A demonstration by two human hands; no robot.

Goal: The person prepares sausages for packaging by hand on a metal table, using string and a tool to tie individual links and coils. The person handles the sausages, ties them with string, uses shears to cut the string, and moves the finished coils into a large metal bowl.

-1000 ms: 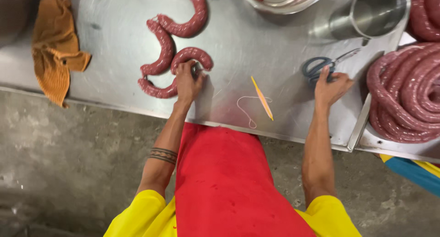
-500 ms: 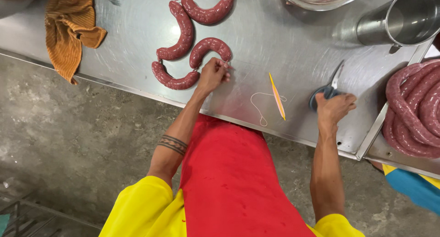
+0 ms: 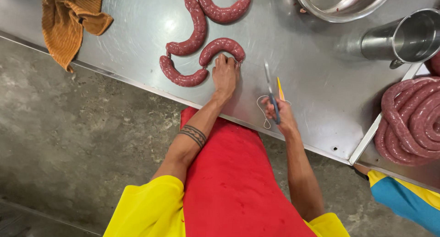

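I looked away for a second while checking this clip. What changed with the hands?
The right hand took hold of the scissors, lifted them from their spot near the metal jug and brought them leftward, toward the left hand. The left hand stayed on the end of the curved sausage; the string loop remained.

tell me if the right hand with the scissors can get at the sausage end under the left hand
Probably yes. The right hand holds the scissors with blades pointing up the table, close beside the left hand on the curved sausage; only bare steel table lies between.
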